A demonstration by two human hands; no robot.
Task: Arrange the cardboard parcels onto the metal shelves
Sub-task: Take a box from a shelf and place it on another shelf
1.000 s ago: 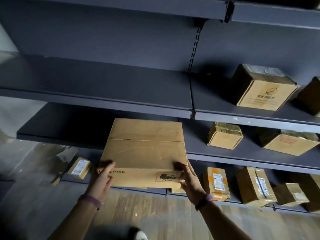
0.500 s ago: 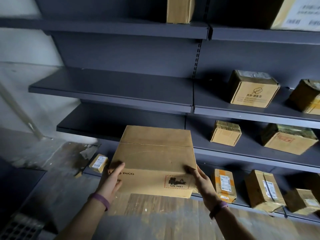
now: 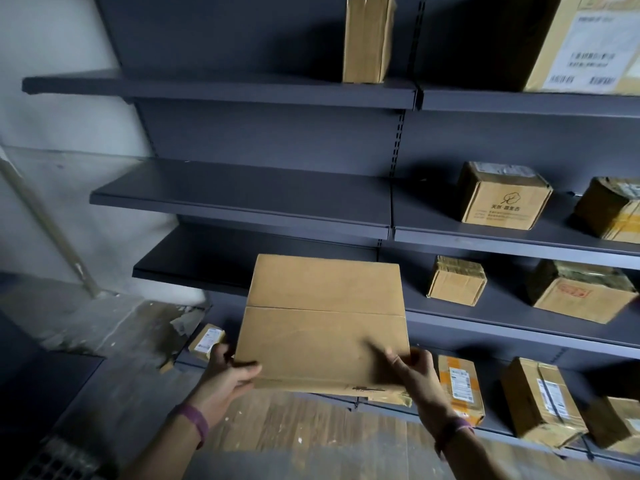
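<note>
Several boxes [image 3: 504, 199] sit on shelves [image 3: 242, 197] behind the held parcel [image 3: 322, 327].

Left hand [image 3: 228, 375] bare, purple band [image 3: 194, 422] snug at its wrist; right hand [image 3: 417, 374] bare too, with a second band [image 3: 453, 432], purple, darker in shadow. Both forearms bare.

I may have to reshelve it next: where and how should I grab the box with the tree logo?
Probably by its two side faces, coming from the front with a hand each side. The tree-logo box sits on the shelf, front face outward, with gaps on both sides.
</note>
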